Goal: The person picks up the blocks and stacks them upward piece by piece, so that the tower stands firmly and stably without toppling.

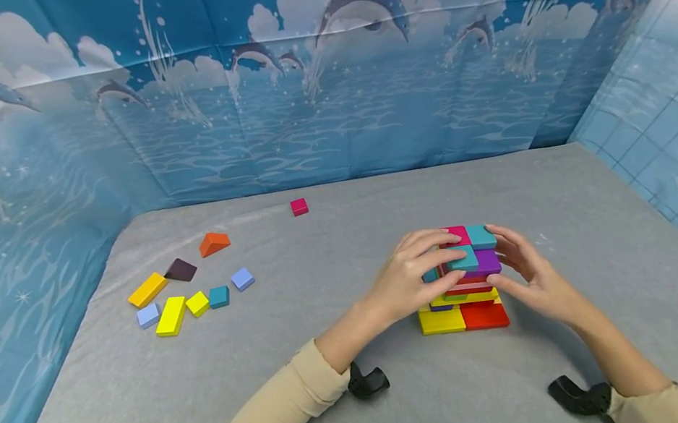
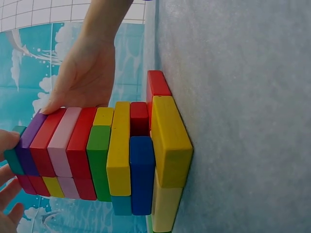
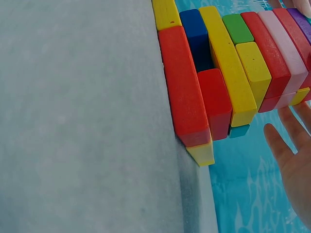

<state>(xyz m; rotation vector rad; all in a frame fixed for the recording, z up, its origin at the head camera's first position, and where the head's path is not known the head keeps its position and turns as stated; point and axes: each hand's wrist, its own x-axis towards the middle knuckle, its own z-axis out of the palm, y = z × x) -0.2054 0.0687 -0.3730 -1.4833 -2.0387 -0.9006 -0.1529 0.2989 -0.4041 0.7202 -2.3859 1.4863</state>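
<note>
L hand [image 1: 420, 269], R hand [image 1: 536, 280]: grip spread abt. part-hidden tower [image 1: 478, 284], fingertip contact unclear.

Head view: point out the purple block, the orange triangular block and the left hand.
Purple block [image 1: 488, 261], head view, on its front face.
Orange triangular block [image 1: 215, 244], head view, on its camera-facing side.
Left hand [image 1: 419, 274], head view, on its back.

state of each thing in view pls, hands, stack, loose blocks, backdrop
Multicoloured stack of rectangular blocks: standing, edges not all flush
Left hand: fingers extended, touching the stack's upper part
Right hand: fingers spread at the stack's right side
Eight loose coloured blocks at left: lying scattered
Crimson block: loose, alone near the far edge of the grey table
Blue dolphin-print cloth: hanging, creased
</note>
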